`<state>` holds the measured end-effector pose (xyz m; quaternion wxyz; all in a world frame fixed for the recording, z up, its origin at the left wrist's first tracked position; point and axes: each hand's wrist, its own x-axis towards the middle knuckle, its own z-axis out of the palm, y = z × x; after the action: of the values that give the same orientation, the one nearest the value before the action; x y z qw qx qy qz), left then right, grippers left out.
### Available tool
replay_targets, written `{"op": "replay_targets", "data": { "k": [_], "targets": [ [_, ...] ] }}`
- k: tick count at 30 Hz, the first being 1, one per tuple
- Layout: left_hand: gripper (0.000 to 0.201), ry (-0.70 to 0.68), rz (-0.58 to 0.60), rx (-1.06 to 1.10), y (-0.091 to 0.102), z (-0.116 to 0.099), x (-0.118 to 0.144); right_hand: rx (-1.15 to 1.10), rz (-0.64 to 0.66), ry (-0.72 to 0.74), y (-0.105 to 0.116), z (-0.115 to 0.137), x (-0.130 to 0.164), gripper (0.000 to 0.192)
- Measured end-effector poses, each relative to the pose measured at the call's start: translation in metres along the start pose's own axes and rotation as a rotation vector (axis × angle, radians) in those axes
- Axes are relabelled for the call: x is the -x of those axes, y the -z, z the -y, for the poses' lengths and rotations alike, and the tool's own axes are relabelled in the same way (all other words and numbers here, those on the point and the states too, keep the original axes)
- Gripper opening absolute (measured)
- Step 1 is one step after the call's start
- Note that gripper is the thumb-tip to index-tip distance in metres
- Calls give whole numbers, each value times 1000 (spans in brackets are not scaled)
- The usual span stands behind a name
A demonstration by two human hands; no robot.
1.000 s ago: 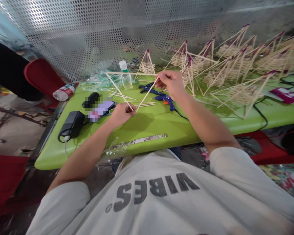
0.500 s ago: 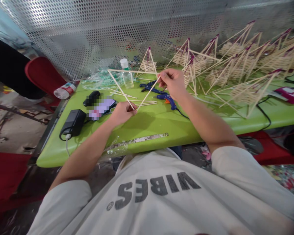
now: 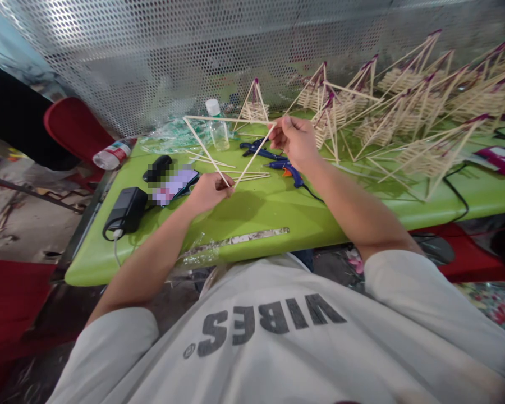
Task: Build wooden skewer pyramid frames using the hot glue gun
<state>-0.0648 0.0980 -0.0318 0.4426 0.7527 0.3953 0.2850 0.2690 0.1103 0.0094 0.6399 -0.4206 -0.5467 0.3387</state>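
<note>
Thin wooden sticks (image 3: pixel 205 147) form a triangle above the green table. Its lower corner is pinched in my left hand (image 3: pixel 210 193), where two stick ends stand close together. My right hand (image 3: pixel 297 141) is closed at the upper right corner, fingers curled and thumb along the top. Whether the sticks are joined at the corners I cannot tell. Behind the triangle lie a blue glue gun (image 3: pixel 288 169) and dark blue pliers (image 3: pixel 256 148). Several loose sticks (image 3: pixel 252 176) rest on the table beyond my left hand.
Several stick-built pyramid shapes with purple tips (image 3: pixel 421 160) crowd the table's right side. A clear bottle (image 3: pixel 219 133) stands behind the triangle. A phone (image 3: pixel 174 188), a black adapter (image 3: pixel 126 210) and a cable lie left on the green table (image 3: pixel 311 224). A perforated metal panel (image 3: pixel 172 62) rises behind.
At the upper right corner the stick ends have come together, and my right thumb has shifted slightly. My left hand keeps its pinch in nearly the same place.
</note>
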Motion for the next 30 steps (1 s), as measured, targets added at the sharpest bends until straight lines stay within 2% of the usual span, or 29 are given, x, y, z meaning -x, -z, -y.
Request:
{"op": "replay_targets", "data": {
  "k": [4, 9, 14, 18, 21, 27, 30],
  "targets": [
    [34, 23, -22, 2, -3, -4, 0, 44, -32, 56, -1, -1, 2, 78],
    [37, 28, -105, 141, -8, -5, -4, 78, -130, 101, -1, -8, 1, 64],
    [45, -48, -188, 173, -5, -4, -7, 33, -223, 137, -3, -17, -3, 69],
    [56, -31, -164, 167, -3, -7, -5, 46, -247, 101, -3, -21, -5, 72],
    [60, 13, -161, 266, -5, -9, -5, 40, -276, 88, -3, -23, -5, 78],
    [43, 99, -172, 457, -6, -12, -6, 29, -266, 84, -3, -21, -5, 84],
    [39, 65, -177, 393, -6, -13, -4, 113, -285, 26, -5, -13, -2, 80]
  ]
}}
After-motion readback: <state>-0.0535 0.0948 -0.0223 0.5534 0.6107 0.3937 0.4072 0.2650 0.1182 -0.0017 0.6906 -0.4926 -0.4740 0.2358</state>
